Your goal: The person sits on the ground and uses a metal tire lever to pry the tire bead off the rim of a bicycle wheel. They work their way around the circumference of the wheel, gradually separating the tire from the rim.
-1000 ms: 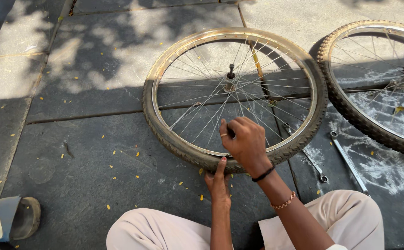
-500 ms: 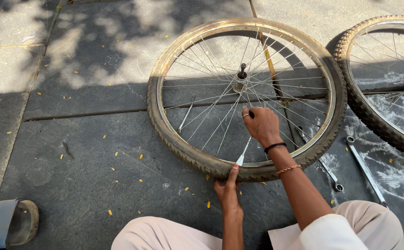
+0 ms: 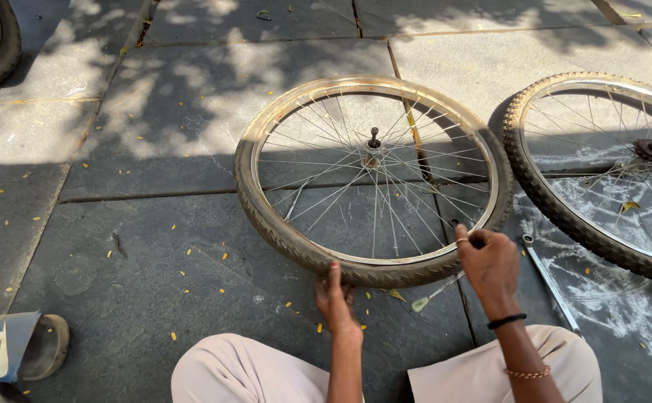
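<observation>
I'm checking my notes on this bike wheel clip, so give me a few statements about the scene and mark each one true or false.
1. The left hand touches the near tyre edge of the flat-lying wheel. True.
2. The right hand rests on the hub. False: it is at the near right rim.
3. A second wheel lies to the right. True.
4. A spanner lies inside the spokes. False: it lies on the pavement between the wheels.
5. A sandal sits at lower left. True.
</observation>
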